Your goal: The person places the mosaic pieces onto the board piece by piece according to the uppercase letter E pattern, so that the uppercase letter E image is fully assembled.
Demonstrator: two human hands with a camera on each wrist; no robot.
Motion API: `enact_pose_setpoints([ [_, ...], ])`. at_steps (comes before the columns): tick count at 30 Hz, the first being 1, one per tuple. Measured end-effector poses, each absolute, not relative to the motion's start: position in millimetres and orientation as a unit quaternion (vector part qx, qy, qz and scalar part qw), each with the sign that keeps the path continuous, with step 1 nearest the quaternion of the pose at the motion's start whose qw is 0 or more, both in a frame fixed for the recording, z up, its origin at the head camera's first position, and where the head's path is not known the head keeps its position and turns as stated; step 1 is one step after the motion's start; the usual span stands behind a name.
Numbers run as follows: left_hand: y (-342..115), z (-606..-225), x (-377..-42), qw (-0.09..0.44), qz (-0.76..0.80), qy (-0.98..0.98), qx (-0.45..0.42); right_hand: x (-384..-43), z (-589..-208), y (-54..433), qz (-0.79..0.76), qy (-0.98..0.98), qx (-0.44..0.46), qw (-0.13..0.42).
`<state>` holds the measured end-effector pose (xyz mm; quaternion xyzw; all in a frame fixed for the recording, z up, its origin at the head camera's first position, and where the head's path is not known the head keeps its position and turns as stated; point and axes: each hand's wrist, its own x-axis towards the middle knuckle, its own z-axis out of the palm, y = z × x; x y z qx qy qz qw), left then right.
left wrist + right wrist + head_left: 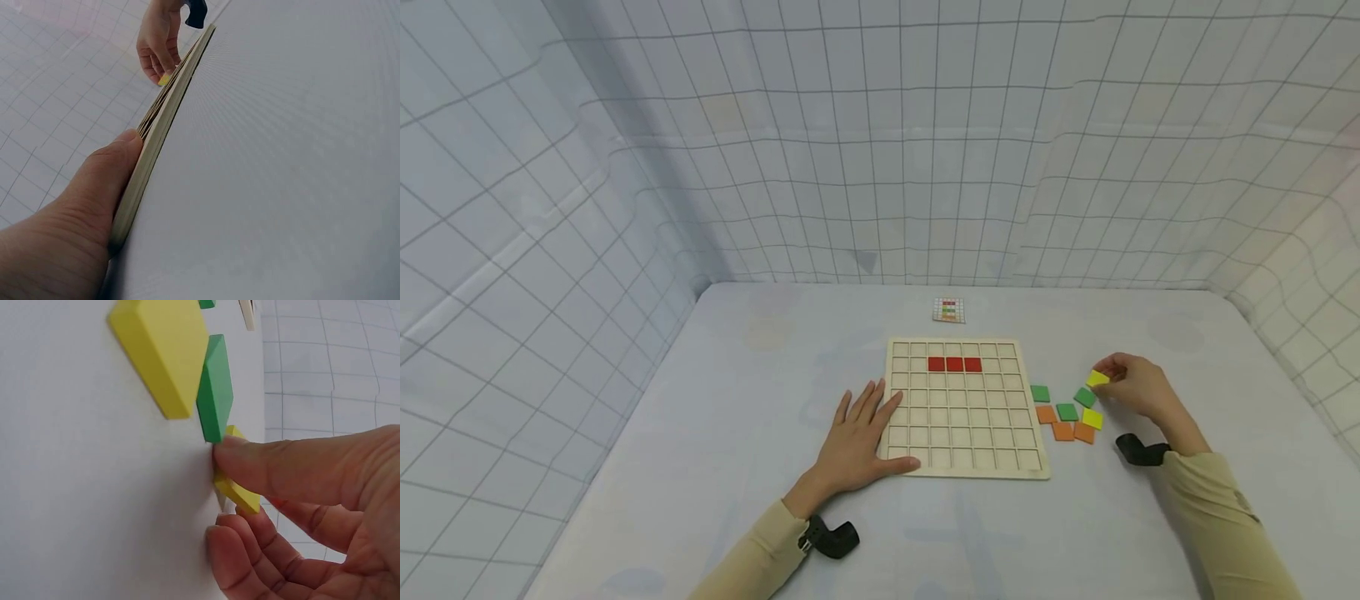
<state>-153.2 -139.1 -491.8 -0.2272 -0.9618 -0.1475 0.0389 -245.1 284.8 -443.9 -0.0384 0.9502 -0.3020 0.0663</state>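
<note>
My right hand pinches a yellow square tile between thumb and fingers, just above the table at the right. Close by that tile lies a green tile, with a second yellow tile nearer the wrist camera. On the left, my left hand rests with straight, spread fingers on the left edge of a pale wooden grid board; its thumb lies over the lower left corner. Three red tiles sit side by side in the board's second row from the top.
Between board and right hand lie several loose tiles: green, orange and yellow. A small card with a coloured grid pattern lies beyond the board. Grid-lined white curtains surround the white table.
</note>
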Motion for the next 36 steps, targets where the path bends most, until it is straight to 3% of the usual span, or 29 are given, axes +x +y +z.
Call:
enact_pose_setpoints([
  [18,-140,-495,-154,0.048,-0.142,-0.961,-0.231,-250,-447,239,-0.35,0.931,-0.098,-0.022],
  [36,-139,-492,-153,0.046,-0.148,-0.961,-0.231,-253,-438,151,-0.439,0.876,-0.189,0.072],
])
